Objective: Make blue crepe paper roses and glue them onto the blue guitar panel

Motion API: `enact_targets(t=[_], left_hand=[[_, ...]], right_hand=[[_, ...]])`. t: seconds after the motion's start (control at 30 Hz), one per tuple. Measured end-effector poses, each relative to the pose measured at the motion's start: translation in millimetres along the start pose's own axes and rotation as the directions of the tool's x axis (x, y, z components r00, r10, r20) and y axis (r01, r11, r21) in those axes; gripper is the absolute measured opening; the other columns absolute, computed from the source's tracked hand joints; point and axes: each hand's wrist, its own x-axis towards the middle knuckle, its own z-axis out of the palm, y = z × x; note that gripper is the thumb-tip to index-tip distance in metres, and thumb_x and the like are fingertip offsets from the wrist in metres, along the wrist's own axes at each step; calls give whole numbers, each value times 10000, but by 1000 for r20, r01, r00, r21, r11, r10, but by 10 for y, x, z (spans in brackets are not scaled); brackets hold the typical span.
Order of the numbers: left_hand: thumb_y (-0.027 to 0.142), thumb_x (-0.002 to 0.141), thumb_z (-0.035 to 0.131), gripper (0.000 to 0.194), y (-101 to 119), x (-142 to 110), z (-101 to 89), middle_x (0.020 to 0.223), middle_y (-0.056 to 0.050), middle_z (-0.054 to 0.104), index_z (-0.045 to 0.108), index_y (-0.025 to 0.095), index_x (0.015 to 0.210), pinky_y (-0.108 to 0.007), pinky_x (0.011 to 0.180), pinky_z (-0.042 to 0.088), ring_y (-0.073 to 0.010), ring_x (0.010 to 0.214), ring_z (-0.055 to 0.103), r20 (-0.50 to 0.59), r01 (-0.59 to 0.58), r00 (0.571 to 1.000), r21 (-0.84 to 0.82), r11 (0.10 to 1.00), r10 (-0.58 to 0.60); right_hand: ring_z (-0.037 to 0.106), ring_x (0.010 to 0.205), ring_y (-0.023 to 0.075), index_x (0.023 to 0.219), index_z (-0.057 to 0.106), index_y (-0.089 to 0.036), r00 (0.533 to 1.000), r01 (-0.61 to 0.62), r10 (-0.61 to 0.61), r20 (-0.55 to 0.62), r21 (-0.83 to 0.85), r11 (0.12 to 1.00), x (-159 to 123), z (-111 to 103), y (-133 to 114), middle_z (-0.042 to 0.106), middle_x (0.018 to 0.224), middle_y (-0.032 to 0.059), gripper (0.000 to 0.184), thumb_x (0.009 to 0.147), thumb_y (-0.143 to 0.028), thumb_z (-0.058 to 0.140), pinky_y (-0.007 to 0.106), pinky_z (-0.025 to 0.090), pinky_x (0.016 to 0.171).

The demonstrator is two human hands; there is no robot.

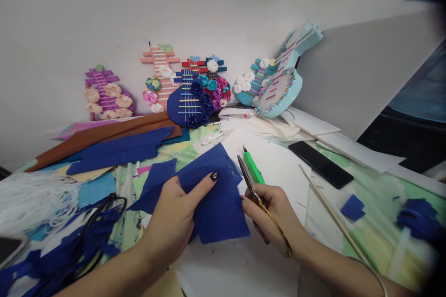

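My left hand (177, 213) pinches a stack of dark blue crepe paper (223, 209), thumb on top and fingers beneath. The paper is held above a large white sheet (275, 158), its right edge facing my other hand. Gold-handled scissors (257, 196) rest in my right hand (272, 209), which is closed around them. Their blades point up and away, just right of the paper and apart from it. Past the blades lies a bright green box cutter (253, 167) on the white sheet.
A black phone (320, 163), a thin wooden stick (331, 209) and a small blue paper piece (352, 207) lie to the right. White string (38, 199) and blue scraps (80, 246) heap at the left. Decorated guitar-shaped crafts (181, 104) lean along the wall.
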Motion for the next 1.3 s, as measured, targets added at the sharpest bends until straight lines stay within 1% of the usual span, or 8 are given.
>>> enact_targets(t=[0.1,0.27,0.43,0.67,0.83,1.03,1.2,1.3], left_hand=[[241,612,811,544,19,24,5,993,-109,733,664,160,1129,-349,709,588,-277,851,701,0,-7,1000,-2,1000,7],[245,651,789,518,21,39,-5,1000,-130,728,656,131,1138,-353,704,590,-282,853,700,18,-22,1000,27,999,22],[219,667,776,575,10,34,-22,1017,-111,728,608,166,1215,-360,730,588,-277,871,699,63,-49,997,18,999,48],[203,664,779,483,57,79,-51,1028,-121,724,652,122,1123,-348,750,586,-272,901,693,50,-40,998,15,999,39],[212,686,766,414,111,118,-62,978,-120,733,667,103,1073,-355,776,576,-265,904,692,44,-93,995,18,995,92],[192,672,766,370,215,152,-120,971,-105,737,686,119,1025,-372,837,560,-267,937,685,52,-230,972,-18,973,231],[168,653,776,423,260,145,-140,985,-103,737,680,123,1062,-371,881,545,-267,965,680,37,-275,961,-23,961,276],[190,645,788,453,265,130,-137,997,-107,735,677,125,1079,-382,890,541,-273,955,684,32,-285,958,-23,958,286]], right_hand=[[307,306,51,566,430,-199,1000,-14,13,7,76,997,8,-12,-7,326,382,-88,349,781,-417,599,190,233,323],[317,282,47,677,539,-175,998,-63,58,26,225,972,30,-45,-13,374,382,-93,354,787,-505,601,170,261,294],[342,280,34,785,597,-153,994,-78,60,90,221,972,27,-67,-37,415,412,-102,257,702,-370,705,151,274,295],[356,277,34,731,577,-160,987,-107,74,141,245,964,17,-42,-19,411,423,-103,129,688,-262,644,145,287,279],[348,273,34,745,582,-166,987,-103,66,150,255,961,27,-52,-37,398,404,-111,98,678,-229,616,143,286,275],[344,271,36,709,557,-162,991,-68,38,126,242,968,45,-64,-28,394,404,-107,88,677,-228,606,153,284,277],[340,275,42,684,555,-153,995,-15,-5,104,190,982,56,-52,49,382,368,-95,239,811,-354,565,164,291,299],[334,291,37,657,530,-157,995,30,-45,86,177,984,53,-38,71,373,390,-93,338,829,-446,566,168,284,314]])
